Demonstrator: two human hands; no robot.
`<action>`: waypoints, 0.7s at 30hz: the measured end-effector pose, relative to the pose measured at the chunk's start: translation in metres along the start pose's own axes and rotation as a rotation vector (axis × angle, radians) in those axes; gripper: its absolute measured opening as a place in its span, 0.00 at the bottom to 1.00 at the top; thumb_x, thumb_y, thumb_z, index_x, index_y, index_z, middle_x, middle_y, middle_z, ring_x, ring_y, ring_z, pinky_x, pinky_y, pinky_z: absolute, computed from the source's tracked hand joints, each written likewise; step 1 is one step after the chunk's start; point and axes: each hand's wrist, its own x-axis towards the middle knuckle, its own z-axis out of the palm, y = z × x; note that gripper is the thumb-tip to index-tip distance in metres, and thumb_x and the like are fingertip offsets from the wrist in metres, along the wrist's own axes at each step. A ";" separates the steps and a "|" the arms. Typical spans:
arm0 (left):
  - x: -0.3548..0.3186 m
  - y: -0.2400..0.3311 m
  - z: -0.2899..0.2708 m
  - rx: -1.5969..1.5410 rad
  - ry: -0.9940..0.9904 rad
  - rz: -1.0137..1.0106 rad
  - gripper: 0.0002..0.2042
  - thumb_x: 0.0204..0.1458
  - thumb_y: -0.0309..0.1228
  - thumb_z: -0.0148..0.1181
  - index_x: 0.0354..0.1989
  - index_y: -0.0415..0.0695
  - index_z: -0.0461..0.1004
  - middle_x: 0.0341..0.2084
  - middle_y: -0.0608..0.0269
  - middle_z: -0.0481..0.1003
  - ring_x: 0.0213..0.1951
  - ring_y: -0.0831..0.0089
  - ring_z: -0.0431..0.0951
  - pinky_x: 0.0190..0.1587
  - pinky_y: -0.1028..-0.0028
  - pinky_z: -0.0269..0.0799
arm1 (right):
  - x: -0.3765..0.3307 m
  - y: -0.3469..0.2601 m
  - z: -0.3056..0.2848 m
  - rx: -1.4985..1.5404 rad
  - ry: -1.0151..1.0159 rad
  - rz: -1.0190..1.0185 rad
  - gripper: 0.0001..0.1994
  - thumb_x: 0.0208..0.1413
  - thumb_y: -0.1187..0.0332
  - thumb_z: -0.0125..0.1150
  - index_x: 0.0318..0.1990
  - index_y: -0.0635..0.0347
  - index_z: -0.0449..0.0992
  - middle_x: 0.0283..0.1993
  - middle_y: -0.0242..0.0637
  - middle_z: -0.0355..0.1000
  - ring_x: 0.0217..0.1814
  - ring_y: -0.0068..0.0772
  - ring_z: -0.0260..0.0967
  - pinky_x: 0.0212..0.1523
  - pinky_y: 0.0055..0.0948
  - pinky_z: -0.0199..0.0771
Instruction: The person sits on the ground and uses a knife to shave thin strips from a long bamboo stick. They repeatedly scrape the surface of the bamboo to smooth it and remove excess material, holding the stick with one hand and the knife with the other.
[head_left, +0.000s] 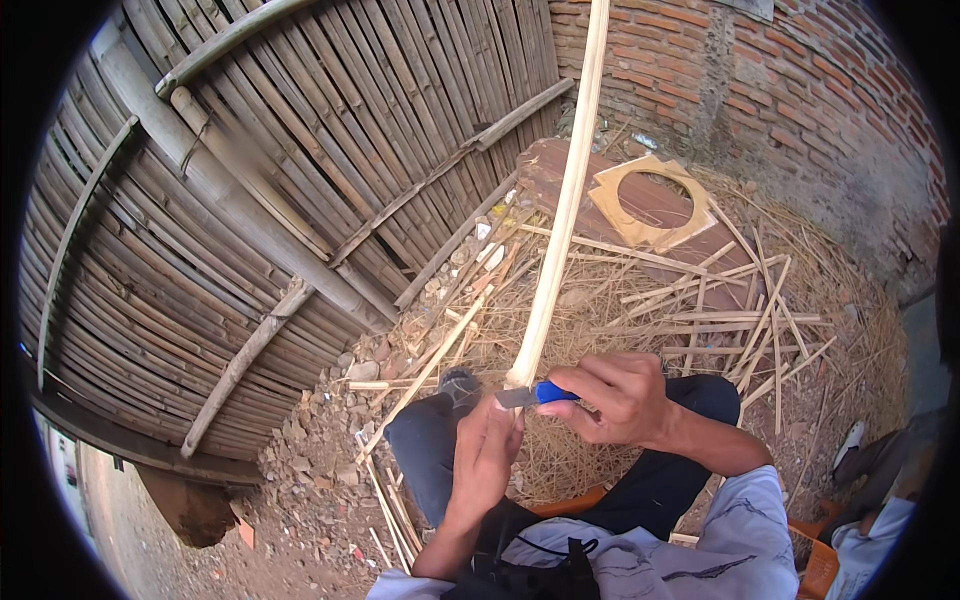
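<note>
Soft, even daylight, shadows faint! The strip [562, 220] catches it brightly; left of the strip, the fence [340, 160] bows, partly smeared by blur; right of it, bricks [785, 95] curve toward the black fisheye border.

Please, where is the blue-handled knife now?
In the head view, just below and right of centre: the right hand holds the knife, its blade across the pale strip, beside the left hand.

From my distant feed I am logging: one long, pale wooden strip [562, 230], which is slanting up the view and running beyond its top edge; one knife [540, 394], blue-handled, grey-bladed, which is lying crosswise at the strip's lower end.
</note>
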 end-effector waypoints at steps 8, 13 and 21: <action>-0.015 -0.021 -0.014 0.003 -0.156 -0.183 0.23 0.78 0.46 0.41 0.33 0.44 0.69 0.20 0.75 0.60 0.22 0.85 0.56 0.26 0.76 0.52 | 0.004 0.063 -0.041 -0.041 0.342 0.440 0.16 0.67 0.60 0.71 0.43 0.68 0.81 0.32 0.44 0.82 0.33 0.27 0.82 0.32 0.29 0.78; 0.000 -0.021 -0.017 -0.033 -0.175 -0.134 0.23 0.79 0.46 0.37 0.30 0.47 0.63 0.21 0.74 0.58 0.23 0.82 0.54 0.26 0.75 0.51 | -0.003 0.031 -0.008 0.085 0.108 0.104 0.14 0.62 0.59 0.74 0.41 0.62 0.83 0.30 0.40 0.80 0.25 0.36 0.79 0.25 0.31 0.75; 0.001 -0.015 -0.009 -0.070 -0.171 -0.116 0.22 0.78 0.47 0.37 0.31 0.47 0.62 0.22 0.73 0.58 0.23 0.82 0.54 0.26 0.75 0.51 | -0.012 0.013 0.017 0.175 -0.010 -0.006 0.15 0.59 0.55 0.76 0.41 0.59 0.84 0.29 0.35 0.80 0.23 0.35 0.79 0.22 0.31 0.76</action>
